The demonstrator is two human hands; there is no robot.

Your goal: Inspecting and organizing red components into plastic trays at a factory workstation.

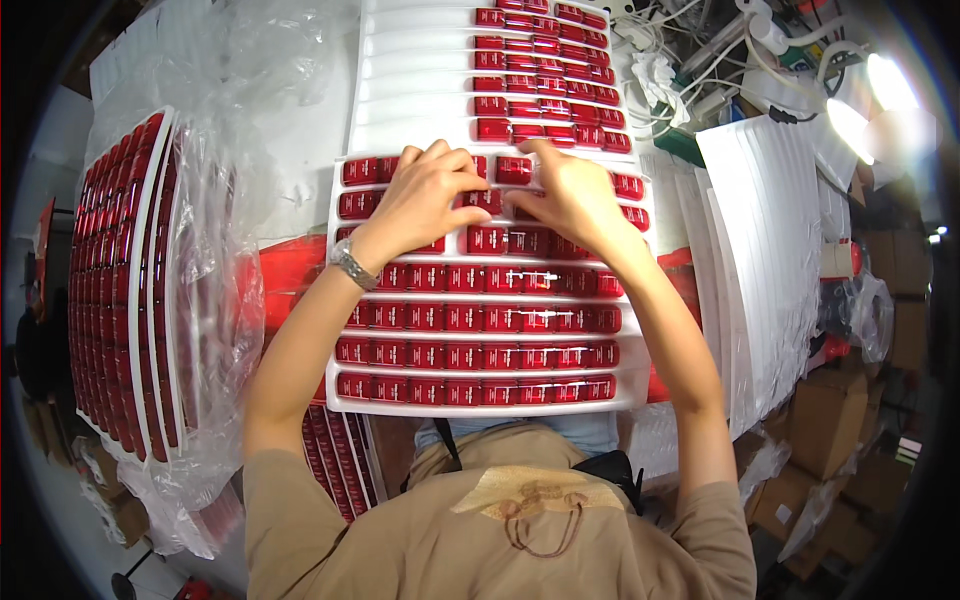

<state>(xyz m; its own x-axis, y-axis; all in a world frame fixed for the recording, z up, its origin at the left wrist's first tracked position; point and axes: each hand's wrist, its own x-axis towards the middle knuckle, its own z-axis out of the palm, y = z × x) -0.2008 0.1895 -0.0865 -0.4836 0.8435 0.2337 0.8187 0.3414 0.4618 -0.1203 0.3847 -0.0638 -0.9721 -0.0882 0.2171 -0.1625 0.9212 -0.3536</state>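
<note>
Both my hands are over the upper rows of a white ridged tray [341, 290] filled with small glossy red rectangular pieces. My left hand [430, 195] has its fingers curled, with thumb and index finger on either side of a red piece [485, 201] in the second row. Just above, another red piece [513, 170] lies between the thumb and index finger of my right hand [570, 195]. Those two fingers are spread apart, the index above that piece and the thumb below it. Both hands hide some of the pieces under them.
Beyond it lies a second white tray [410, 80], red pieces filling only its right part. Filled trays [115, 290] stand at the left, partly in clear plastic wrap [225, 260]. White trays [750, 270] lean at the right, near cables [690, 60], lamps and cardboard boxes [830, 420].
</note>
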